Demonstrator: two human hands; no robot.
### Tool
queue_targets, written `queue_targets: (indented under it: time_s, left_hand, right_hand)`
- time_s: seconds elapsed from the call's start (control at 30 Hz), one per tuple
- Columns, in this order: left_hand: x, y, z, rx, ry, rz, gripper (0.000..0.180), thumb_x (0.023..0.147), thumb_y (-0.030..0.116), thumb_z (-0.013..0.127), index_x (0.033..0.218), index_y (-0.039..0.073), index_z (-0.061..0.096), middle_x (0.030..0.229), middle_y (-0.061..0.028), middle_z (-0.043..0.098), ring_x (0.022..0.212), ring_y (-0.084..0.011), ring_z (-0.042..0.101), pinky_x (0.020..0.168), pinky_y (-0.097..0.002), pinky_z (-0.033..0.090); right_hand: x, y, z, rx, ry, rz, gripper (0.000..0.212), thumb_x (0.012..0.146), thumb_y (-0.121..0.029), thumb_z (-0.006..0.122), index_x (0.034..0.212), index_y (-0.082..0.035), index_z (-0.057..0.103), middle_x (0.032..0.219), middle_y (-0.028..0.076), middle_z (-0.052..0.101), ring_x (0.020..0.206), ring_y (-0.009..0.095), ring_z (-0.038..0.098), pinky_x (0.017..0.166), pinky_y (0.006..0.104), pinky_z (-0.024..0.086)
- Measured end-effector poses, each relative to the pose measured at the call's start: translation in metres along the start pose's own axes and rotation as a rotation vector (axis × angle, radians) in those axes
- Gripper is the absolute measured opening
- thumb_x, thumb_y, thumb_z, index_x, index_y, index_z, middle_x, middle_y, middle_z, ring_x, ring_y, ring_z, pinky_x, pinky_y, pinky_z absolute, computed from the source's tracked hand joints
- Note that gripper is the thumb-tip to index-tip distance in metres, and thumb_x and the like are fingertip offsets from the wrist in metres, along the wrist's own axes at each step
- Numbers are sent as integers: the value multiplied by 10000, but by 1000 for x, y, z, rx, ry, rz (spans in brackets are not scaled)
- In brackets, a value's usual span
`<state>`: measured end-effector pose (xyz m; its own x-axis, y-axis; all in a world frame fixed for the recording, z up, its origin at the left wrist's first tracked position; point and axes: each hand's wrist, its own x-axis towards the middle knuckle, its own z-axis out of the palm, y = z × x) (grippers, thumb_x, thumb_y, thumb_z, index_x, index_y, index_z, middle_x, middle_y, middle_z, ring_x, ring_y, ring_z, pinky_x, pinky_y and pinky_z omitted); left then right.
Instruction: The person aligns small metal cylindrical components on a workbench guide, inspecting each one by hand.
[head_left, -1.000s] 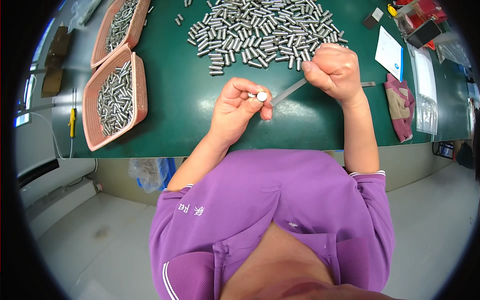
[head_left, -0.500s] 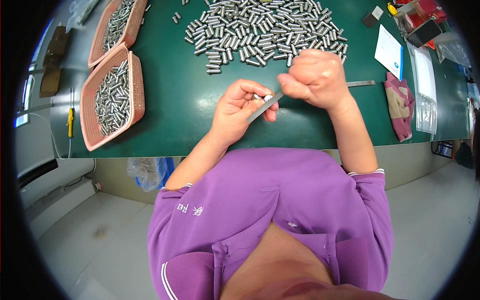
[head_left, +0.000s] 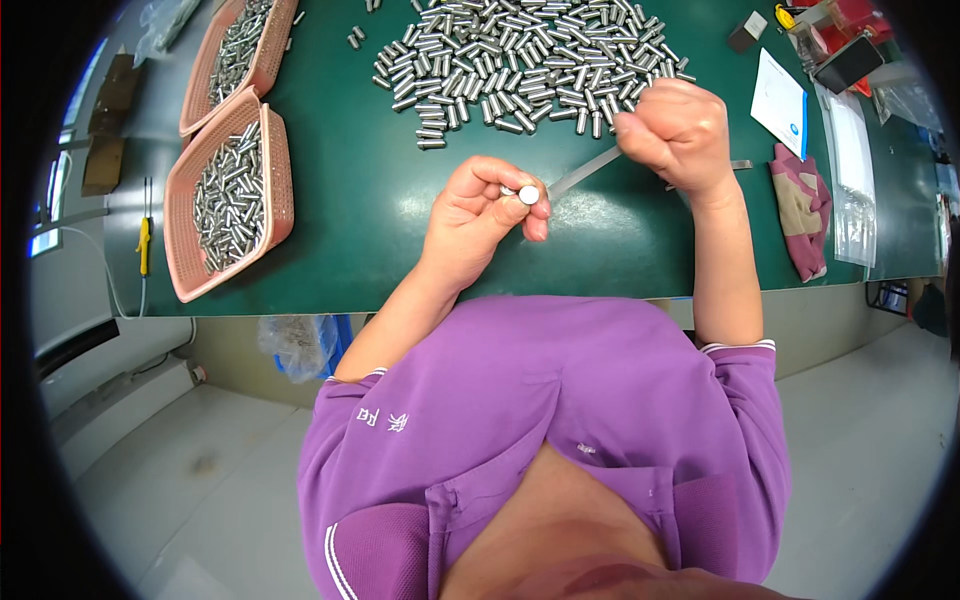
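My left hand [head_left: 484, 208] is closed on a small metal pin [head_left: 528, 195], its bright round end up between thumb and fingers. A second shiny end shows beside it, partly covered by the fingers. To the right, my right hand [head_left: 680, 138] is a fist around one end of a flat, thin metal strip [head_left: 588, 172], which looks like a file. The strip slants down-left, its far end close to the pin; whether they touch I cannot tell. Beyond both hands, a wide pile of loose metal pins [head_left: 530, 70] covers the green tabletop [head_left: 370, 220].
Two pink baskets [head_left: 283, 200] filled with pins stand at the left, beside a yellow-handled tool [head_left: 144, 245]. Behind my right wrist lies another thin metal piece [head_left: 741, 164]. Farther right are a folded cloth [head_left: 800, 215], a white paper [head_left: 778, 105] and clear plastic bags [head_left: 853, 190].
My right hand has moved up and to the right, drawing the strip back from across the pin. The pin's round end now shows fully. My left hand has hardly moved.
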<state>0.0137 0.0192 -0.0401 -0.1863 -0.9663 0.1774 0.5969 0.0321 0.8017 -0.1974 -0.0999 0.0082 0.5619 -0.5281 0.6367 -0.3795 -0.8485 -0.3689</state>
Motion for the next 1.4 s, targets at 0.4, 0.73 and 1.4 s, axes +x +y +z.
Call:
queue_targets:
  time_s: [0.4, 0.73, 1.4]
  left_hand:
    - [-1, -1, 1, 20, -26, -36, 110, 928, 18, 518, 1038, 16, 507, 903, -147, 622, 752, -194, 629, 678, -300, 533]
    - [-2, -1, -1, 10, -44, -15, 105, 932, 38, 533, 1033, 23, 510, 910, -142, 623, 762, -183, 629, 687, -290, 529]
    - [2, -3, 2, -19, -35, -70, 103, 933, 32, 522, 1034, 25, 507, 889, -133, 627, 739, -179, 627, 670, -286, 521]
  right_hand:
    - [6, -29, 21, 64, -42, -64, 330, 725, -223, 688, 481, -104, 502, 480, 33, 441, 475, 206, 478, 421, 336, 375]
    - [0, -8, 13, -5, -10, -22, 295, 732, -249, 696, 504, -120, 559, 502, 30, 503, 509, 201, 534, 453, 327, 426]
    - [6, -33, 23, 65, -98, -66, 320, 729, -262, 687, 481, -123, 540, 497, 15, 507, 511, 190, 541, 447, 329, 429]
